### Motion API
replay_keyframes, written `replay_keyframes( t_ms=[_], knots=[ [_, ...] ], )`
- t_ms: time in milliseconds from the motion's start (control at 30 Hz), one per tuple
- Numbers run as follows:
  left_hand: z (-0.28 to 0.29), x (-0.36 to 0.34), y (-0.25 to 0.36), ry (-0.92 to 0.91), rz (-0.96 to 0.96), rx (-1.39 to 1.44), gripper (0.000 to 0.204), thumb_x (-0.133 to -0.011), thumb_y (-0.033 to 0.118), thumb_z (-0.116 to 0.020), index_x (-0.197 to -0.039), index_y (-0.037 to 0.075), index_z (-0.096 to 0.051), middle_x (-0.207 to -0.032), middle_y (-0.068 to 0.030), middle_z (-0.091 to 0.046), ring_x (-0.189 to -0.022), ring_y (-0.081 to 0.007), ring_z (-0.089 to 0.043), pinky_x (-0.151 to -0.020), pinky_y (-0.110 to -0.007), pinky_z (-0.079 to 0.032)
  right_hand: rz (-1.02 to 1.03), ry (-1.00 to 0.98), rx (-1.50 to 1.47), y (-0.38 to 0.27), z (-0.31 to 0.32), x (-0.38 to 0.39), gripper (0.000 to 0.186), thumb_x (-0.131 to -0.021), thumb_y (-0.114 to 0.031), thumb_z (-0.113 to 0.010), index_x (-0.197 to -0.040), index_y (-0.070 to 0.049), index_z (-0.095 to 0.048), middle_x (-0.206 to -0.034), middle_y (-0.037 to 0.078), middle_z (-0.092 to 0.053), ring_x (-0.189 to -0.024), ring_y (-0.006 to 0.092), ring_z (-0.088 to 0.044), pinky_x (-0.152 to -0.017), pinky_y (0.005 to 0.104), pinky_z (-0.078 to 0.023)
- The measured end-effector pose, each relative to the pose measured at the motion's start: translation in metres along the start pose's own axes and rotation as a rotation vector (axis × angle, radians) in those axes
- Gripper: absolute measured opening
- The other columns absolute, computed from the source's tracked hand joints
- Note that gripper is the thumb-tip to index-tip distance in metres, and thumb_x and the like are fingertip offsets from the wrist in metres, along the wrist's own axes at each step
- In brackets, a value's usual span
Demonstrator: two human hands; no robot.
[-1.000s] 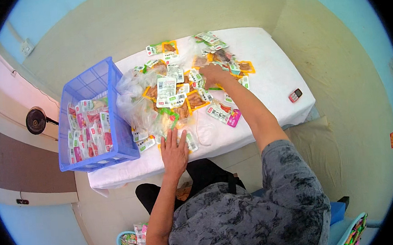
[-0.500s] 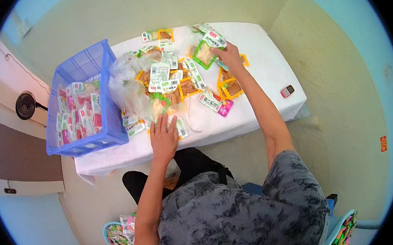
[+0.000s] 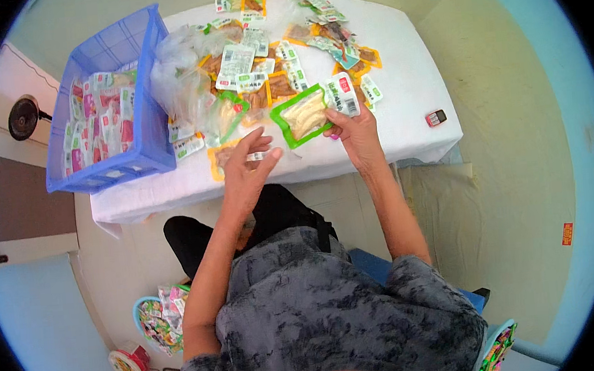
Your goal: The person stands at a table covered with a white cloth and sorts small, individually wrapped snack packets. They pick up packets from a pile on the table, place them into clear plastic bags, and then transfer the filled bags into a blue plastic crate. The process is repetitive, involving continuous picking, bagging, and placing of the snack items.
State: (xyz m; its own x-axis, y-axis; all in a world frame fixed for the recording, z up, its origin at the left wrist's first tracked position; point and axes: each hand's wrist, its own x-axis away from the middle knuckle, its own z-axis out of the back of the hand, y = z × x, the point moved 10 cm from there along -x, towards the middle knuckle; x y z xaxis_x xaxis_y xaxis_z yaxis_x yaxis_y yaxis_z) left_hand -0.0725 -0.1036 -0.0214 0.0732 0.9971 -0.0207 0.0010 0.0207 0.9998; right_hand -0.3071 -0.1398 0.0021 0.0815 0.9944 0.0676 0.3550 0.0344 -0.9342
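Note:
My right hand (image 3: 355,130) grips a green-edged snack packet (image 3: 301,120) by its white printed end, holding it above the near part of the table. Pale food shows through the packet's clear window. To its left, my left hand (image 3: 246,167) is raised with fingers apart and nothing in it, close to the packet but not touching it. Beneath the left hand lies an orange-edged packet (image 3: 217,165). A pile of orange-, white- and green-edged packets (image 3: 255,85) spreads just beyond both hands, with a clear plastic bag (image 3: 178,76) at its left.
A blue crate (image 3: 154,106) full of packets stands at the table's left end. More packets (image 3: 327,32) lie at the far right of the pile. A small dark-and-red device (image 3: 435,118) rests near the right edge of the white tablecloth (image 3: 399,75). Filled baskets (image 3: 141,320) stand on the floor.
My right hand has brought the green-edged packet from the far right of the table toward me. My left hand has lifted off the near packets. The view has shifted slightly.

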Motion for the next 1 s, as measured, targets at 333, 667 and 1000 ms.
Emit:
replay_keyframes(
  t_ms=[333, 667, 1000],
  knots=[
    [-0.029, 0.015, -0.011, -0.141, 0.232, 0.530, 0.045, -0.091, 0.012, -0.073, -0.131, -0.001, -0.058, -0.119, -0.0101, -0.069, -0.102, -0.0160, -0.068, -0.074, -0.031, -0.062, -0.030, -0.073, 0.160, 0.015, -0.026, 0.028, 0.050, -0.089, -0.008, -0.073, -0.135, 0.001, -0.055, -0.109, 0.008, -0.071, -0.089, 0.0144, -0.070, -0.064, 0.0303, -0.064],
    [-0.023, 0.019, -0.030, -0.015, 0.348, 0.588, 0.028, -0.095, 0.017, -0.070, -0.117, 0.002, -0.066, -0.101, -0.0066, -0.073, -0.082, -0.0132, -0.070, -0.066, -0.030, -0.060, 0.015, -0.073, 0.184, 0.008, -0.018, 0.039, 0.035, -0.100, -0.020, -0.061, -0.127, 0.002, -0.058, -0.114, 0.010, -0.068, -0.095, 0.0157, -0.068, -0.075, 0.0314, -0.060],
    [-0.032, 0.025, -0.012, -0.196, 0.486, 0.537, 0.032, -0.098, 0.027, -0.064, -0.111, -0.002, -0.063, -0.086, -0.0088, -0.070, -0.065, -0.0135, -0.067, -0.056, -0.028, -0.056, 0.688, -0.370, 0.881, -0.063, -0.051, 0.060, 0.046, -0.084, 0.001, -0.068, -0.129, -0.007, -0.063, -0.146, 0.016, -0.052, -0.129, 0.0288, -0.056, -0.111, 0.0416, -0.040]
  ],
)
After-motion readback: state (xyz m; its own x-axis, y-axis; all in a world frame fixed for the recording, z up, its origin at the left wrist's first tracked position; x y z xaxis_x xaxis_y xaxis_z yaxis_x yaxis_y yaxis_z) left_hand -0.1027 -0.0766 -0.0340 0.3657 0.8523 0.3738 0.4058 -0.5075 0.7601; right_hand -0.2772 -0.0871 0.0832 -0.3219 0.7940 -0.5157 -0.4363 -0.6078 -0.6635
